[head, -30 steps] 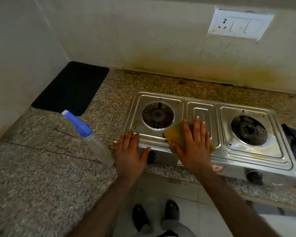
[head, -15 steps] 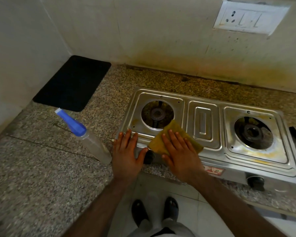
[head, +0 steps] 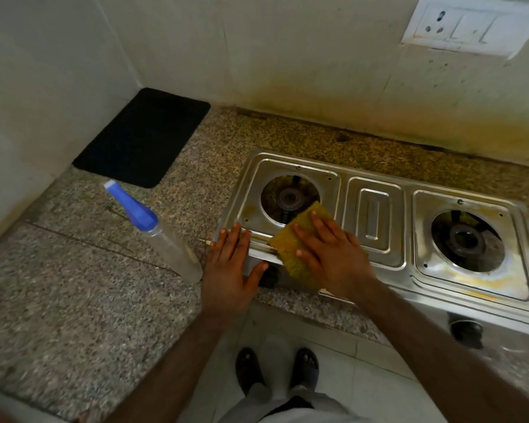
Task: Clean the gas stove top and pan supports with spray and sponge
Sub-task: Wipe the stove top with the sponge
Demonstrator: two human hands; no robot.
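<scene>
A steel two-burner gas stove [head: 376,190] sits on the granite counter with no pan supports on it. Yellow stains ring both burner wells. My right hand [head: 330,254] presses flat on a yellow sponge [head: 293,242] at the front edge of the left burner well [head: 289,198]. My left hand [head: 229,267] lies flat, fingers spread, on the stove's front left corner, thumb near the black left knob [head: 271,277]. A clear spray bottle [head: 165,242] with a blue trigger head stands left of the stove, close to my left hand.
A black mat [head: 144,135] lies in the back left corner of the granite counter [head: 74,300]. The stained wall carries a switch and socket plate [head: 468,25]. The right burner [head: 468,241] and right knob [head: 466,329] are uncovered. My feet stand on floor tiles below.
My right hand has slid the sponge leftward along the stove's front, from the middle panel to the left burner well's edge. My left hand has kept its place on the corner.
</scene>
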